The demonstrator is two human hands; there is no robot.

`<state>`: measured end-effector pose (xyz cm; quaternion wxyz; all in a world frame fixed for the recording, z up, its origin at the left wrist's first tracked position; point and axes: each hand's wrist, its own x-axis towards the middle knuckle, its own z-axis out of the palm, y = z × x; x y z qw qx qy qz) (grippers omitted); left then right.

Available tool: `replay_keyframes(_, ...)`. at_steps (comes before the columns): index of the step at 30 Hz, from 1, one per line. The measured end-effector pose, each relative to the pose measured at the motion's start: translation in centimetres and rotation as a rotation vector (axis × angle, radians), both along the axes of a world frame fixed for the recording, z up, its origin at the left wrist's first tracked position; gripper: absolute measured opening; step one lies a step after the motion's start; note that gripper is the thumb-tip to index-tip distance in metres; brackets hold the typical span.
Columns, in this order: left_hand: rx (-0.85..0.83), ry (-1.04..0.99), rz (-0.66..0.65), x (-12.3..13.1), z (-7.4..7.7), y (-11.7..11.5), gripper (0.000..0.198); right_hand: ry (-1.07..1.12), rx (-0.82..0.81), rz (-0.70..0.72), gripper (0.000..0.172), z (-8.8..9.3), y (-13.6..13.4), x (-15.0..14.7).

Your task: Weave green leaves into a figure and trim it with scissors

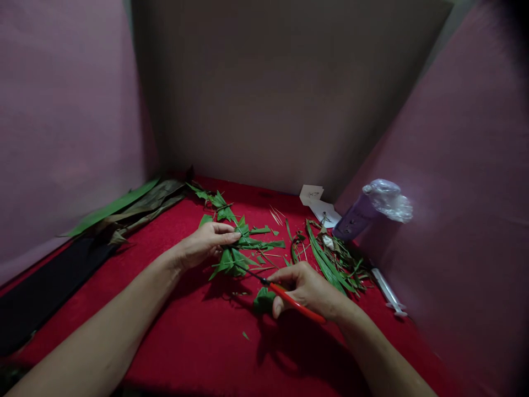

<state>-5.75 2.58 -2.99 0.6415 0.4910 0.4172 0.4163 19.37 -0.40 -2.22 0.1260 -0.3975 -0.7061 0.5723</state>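
Note:
My left hand (206, 241) pinches a bundle of folded green leaves (231, 262), its thumb and fingers closed on the bundle's left side. Cut leaf strips stick out to the right. In my right hand (308, 286) is a pair of red-handled scissors (295, 304), gripped by the handles. Their thin dark blades point up and left, with the tips at the lower part of the bundle; whether they touch the leaf I cannot tell. A dark green leaf piece (263, 300) lies beside my right fingers.
Leaf scraps and thin sticks (276, 215) lie on the red cloth (198, 342). Long leaves (124, 207) and a black strip (53, 292) line the left. To the right are a leaf pile (330, 264), a syringe (388, 292), a purple container (357, 218) and white papers (324, 212).

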Motion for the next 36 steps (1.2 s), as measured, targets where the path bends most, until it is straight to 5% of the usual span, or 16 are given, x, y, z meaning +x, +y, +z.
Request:
replay_keyframes(26,0.021,0.05,0.026,0.15,0.63,-0.19,0.02,-0.017,-0.003,0.028,0.023,0.4,-0.09,0.18)
replay_keyframes(36,0.04,0.093,0.033,0.17,0.71,-0.24,0.023,-0.107,0.111,0.052,0.023,0.53,-0.19,0.46)
